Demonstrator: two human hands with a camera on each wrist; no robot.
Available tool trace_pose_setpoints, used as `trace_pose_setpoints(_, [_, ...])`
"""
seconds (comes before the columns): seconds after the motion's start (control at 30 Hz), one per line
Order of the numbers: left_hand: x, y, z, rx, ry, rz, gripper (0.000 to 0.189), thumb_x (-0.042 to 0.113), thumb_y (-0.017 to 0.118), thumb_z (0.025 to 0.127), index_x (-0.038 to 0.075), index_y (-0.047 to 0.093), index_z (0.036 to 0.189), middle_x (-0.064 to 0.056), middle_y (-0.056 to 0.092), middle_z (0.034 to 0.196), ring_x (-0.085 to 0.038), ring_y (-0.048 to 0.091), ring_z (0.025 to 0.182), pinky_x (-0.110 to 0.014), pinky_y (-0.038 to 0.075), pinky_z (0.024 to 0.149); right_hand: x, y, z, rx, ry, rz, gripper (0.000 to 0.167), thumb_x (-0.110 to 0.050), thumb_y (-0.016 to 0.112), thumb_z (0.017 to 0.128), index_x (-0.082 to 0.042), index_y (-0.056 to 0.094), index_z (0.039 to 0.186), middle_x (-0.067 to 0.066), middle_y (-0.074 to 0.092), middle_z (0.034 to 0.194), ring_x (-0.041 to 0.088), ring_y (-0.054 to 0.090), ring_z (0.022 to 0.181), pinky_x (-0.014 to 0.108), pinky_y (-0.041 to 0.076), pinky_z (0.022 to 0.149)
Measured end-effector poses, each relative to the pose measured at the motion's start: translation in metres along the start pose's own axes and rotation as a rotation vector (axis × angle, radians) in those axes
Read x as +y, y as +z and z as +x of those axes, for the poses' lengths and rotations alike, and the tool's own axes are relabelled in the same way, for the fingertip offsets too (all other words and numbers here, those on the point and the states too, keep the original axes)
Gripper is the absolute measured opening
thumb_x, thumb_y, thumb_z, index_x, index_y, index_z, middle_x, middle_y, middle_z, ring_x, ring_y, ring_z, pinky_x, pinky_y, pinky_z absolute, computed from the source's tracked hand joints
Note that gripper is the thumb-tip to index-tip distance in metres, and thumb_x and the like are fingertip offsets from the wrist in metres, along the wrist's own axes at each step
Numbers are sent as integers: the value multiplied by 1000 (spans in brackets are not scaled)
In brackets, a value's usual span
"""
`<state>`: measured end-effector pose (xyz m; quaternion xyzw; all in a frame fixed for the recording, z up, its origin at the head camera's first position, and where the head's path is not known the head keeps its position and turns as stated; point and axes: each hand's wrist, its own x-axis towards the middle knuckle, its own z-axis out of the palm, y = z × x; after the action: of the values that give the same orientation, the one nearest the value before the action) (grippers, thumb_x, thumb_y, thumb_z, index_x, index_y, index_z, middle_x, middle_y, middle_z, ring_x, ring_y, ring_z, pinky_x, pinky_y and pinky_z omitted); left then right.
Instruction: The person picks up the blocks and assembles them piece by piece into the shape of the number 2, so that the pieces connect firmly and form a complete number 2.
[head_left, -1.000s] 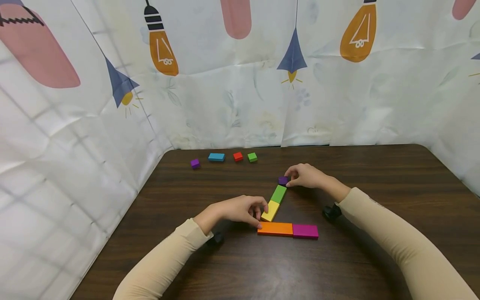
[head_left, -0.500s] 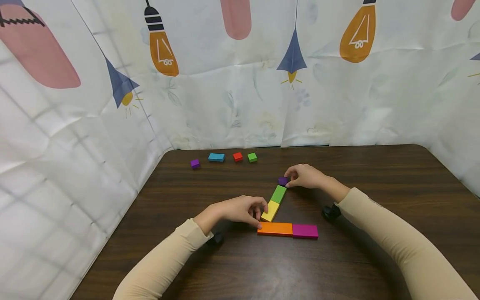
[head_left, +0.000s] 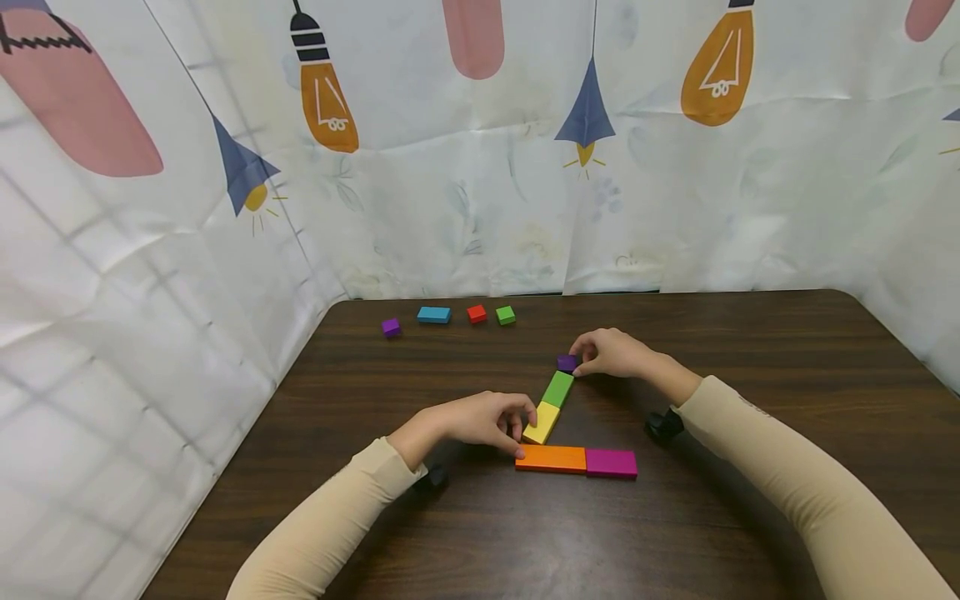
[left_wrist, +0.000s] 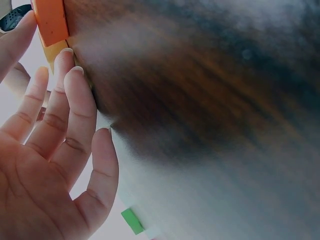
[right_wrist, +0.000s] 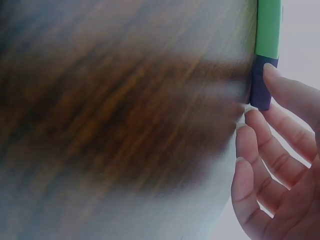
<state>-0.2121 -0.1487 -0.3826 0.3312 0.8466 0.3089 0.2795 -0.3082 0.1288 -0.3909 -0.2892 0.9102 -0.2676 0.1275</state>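
Observation:
My right hand [head_left: 618,352] holds a small dark purple block [head_left: 566,363] between thumb and index finger. In the right wrist view, that purple block [right_wrist: 261,85] meets the end of a green block [right_wrist: 268,27]. The green block [head_left: 557,389] continues into a yellow block [head_left: 542,423] in a slanted row. My left hand [head_left: 480,417] touches the left end of an orange block [head_left: 551,457] with its thumb, its index finger at the yellow block. A magenta block [head_left: 611,463] adjoins the orange one's right end. In the left wrist view, the left fingers [left_wrist: 80,110] look fairly straight.
Along the back left of the dark wooden table [head_left: 712,517] lie a purple cube [head_left: 391,327], a blue block [head_left: 433,315], a red block [head_left: 476,314] and a small green block [head_left: 506,315]. A patterned curtain [head_left: 480,192] hangs behind the table.
Both hands stay almost still over the last second. The purple block shifts very slightly towards the green block's far end.

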Motion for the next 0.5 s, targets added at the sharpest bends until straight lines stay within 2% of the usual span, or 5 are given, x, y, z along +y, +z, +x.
trace_pose_setpoints(0.5, [1, 0, 0, 2, 4, 1, 34, 14, 80, 91, 12, 59, 118, 5, 64, 86, -9, 57, 73, -23, 46, 71, 2, 1, -1, 18, -19, 0, 32, -17, 80, 90, 0, 71, 116, 2, 62, 81, 16, 51, 69, 30, 43, 65])
